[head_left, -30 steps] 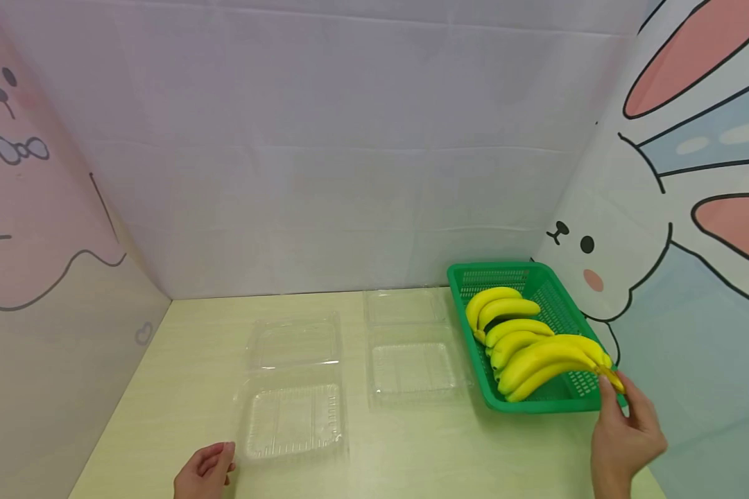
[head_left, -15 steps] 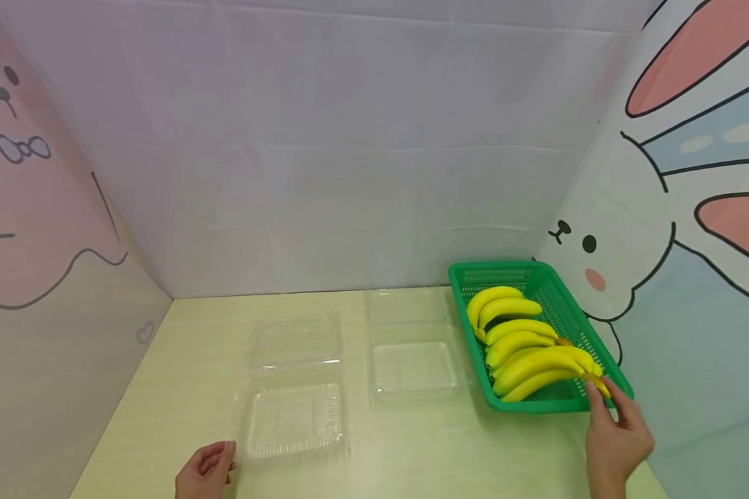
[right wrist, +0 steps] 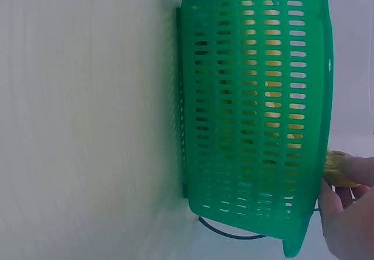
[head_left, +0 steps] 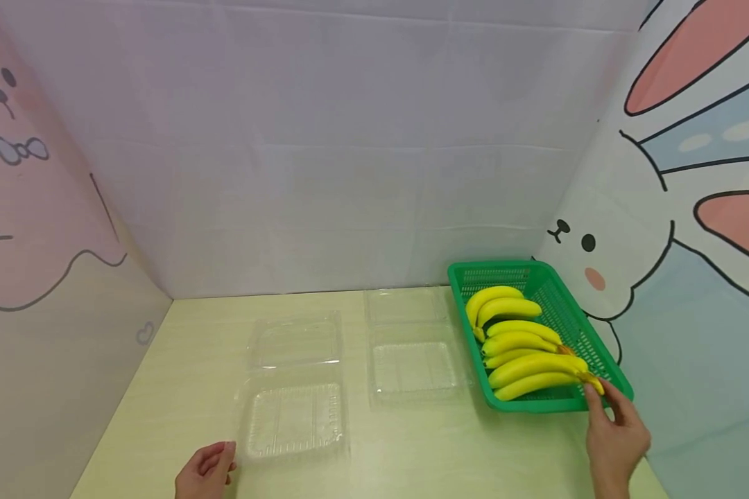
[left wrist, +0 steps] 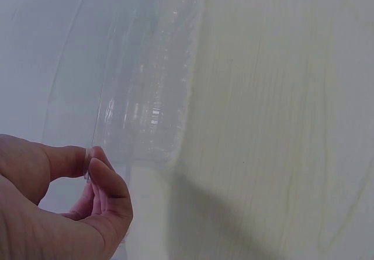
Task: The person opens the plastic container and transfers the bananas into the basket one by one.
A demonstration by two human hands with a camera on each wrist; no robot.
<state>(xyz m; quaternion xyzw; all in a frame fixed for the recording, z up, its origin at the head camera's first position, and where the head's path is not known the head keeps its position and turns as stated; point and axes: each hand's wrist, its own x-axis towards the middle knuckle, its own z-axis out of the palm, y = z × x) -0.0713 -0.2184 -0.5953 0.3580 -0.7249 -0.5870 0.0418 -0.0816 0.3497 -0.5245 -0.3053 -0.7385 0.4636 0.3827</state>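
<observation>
Right now, at the lower right of the head view, my right hand [head_left: 618, 433] pinches the stem of the nearest banana bunch [head_left: 537, 374], which lies in the green basket [head_left: 599, 360] with the other bananas. At the lower left my left hand [head_left: 204, 471] pinches the edge of the near clear clamshell box [head_left: 293, 416] on the bench [head_left: 443, 443]. Both boxes, this one and the second clear box [head_left: 415, 367], sit open with no fruit in them, so I judge the packing barely begun.

The left hand [head_left: 204, 471] is cut off by the bottom edge of the head view. The right hand [head_left: 618, 436] also leaves there, and in the right wrist view the basket wall [right wrist: 257, 108] hides most bananas [head_left: 524, 346].
</observation>
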